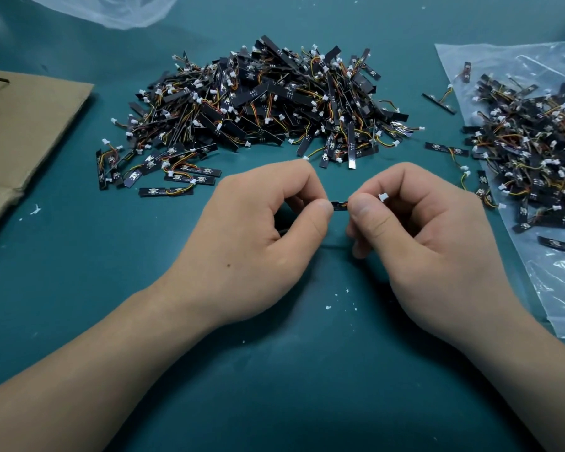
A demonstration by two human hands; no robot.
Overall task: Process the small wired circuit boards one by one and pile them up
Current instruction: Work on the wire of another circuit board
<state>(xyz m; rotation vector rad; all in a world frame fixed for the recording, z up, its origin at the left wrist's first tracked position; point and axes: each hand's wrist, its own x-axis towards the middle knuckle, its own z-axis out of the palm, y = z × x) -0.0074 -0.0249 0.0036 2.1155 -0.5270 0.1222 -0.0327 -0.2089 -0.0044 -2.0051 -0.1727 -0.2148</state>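
1. Circuit board point(340, 205) is held low over the green table point(274, 370), one end pinched by the left hand point(258, 236), the other by the right hand point(421, 230), both clamped on it.
2. It is kept centred before the large pile point(268, 102), apparently for working and easy dropping there; the plastic bag point(535, 282) at right is judged the supply.
3. Only a short black strip is seen between the thumbs, with a white connector point(383, 197) showing at the right hand; its wires are hidden.

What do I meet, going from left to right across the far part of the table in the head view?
Cardboard sheet → large pile of wired boards → clear plastic bag carrying a second heap of boards.
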